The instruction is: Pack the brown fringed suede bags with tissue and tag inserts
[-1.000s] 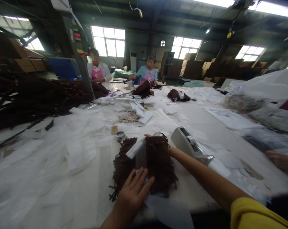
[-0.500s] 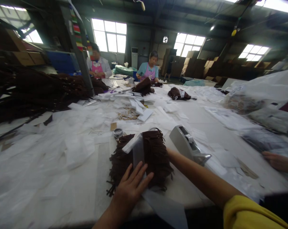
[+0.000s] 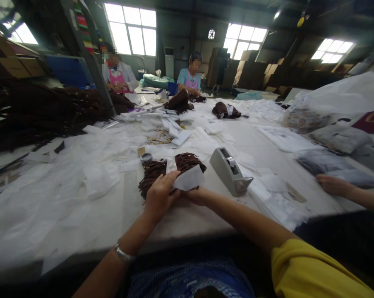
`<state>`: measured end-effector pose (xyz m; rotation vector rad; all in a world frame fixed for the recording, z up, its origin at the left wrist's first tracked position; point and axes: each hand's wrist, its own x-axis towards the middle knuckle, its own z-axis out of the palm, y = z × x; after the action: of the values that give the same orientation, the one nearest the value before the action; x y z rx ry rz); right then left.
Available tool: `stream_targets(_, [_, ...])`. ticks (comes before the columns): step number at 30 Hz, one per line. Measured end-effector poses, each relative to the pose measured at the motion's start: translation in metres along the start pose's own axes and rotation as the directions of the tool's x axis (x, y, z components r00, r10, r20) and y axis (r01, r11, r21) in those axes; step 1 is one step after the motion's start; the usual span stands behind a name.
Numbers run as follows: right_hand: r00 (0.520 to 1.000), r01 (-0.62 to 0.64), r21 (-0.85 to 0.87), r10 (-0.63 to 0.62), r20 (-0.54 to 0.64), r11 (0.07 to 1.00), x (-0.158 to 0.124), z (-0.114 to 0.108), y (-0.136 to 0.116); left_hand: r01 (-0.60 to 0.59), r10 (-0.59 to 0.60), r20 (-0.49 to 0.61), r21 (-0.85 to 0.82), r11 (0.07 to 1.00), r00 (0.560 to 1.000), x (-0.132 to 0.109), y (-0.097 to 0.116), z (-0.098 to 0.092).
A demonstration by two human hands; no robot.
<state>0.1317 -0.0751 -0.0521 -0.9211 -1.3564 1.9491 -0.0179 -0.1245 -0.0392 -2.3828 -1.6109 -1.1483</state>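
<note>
A dark brown fringed bundle lies on the white table in front of me, with a pale strip round its middle. My left hand is wrapped over its near side, fingers on the strip. Low at the bundle's near right edge is my right hand, its fingers mostly hidden under the bundle and a translucent white sheet. That sheet's loose end stands up between the hands. Right of the bundle stands a grey tape dispenser.
White sheets and packets cover the left of the table. Farther back lie another brown bundle and a dark heap. Two people in pink aprons sit across. At the right, another person's hand touches clear bags.
My left hand has gone from lying spread on the bundle to wrapping its near side. The bundle now looks folded and more compact, and the loose sheet end has come up over it.
</note>
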Motion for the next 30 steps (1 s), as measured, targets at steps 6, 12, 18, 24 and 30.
stream_targets(6, [0.979, -0.2, 0.249, 0.206, 0.003, 0.947, -0.049, 0.007, 0.02, 0.02, -0.01, 0.094, -0.105, 0.994, 0.996, -0.009, -0.001, 0.015])
stream_targets(12, [0.949, -0.293, 0.299, 0.314, -0.021, 0.908, -0.094, 0.01, 0.04, 0.003, 0.005, 0.097, -0.09, 0.996, 0.995, -0.028, 0.003, 0.024])
stream_targets(18, [0.946, -0.315, 0.301, 0.322, 0.029, 0.9, -0.129, 0.024, 0.067, -0.034, 0.04, 0.087, -0.061, 0.998, 0.995, -0.036, 0.001, 0.028])
stream_targets(24, [0.968, -0.251, -0.069, 0.248, -0.049, 0.966, -0.16, 0.019, 0.089, -0.092, 0.096, 0.163, -0.03, 0.995, 0.982, -0.042, 0.002, 0.027])
stream_targets(30, [0.939, 0.066, -0.936, -0.34, -0.059, 0.347, -0.162, -0.022, 0.046, -0.099, 0.1, 0.155, -0.012, 0.995, 0.983, -0.048, 0.008, 0.024])
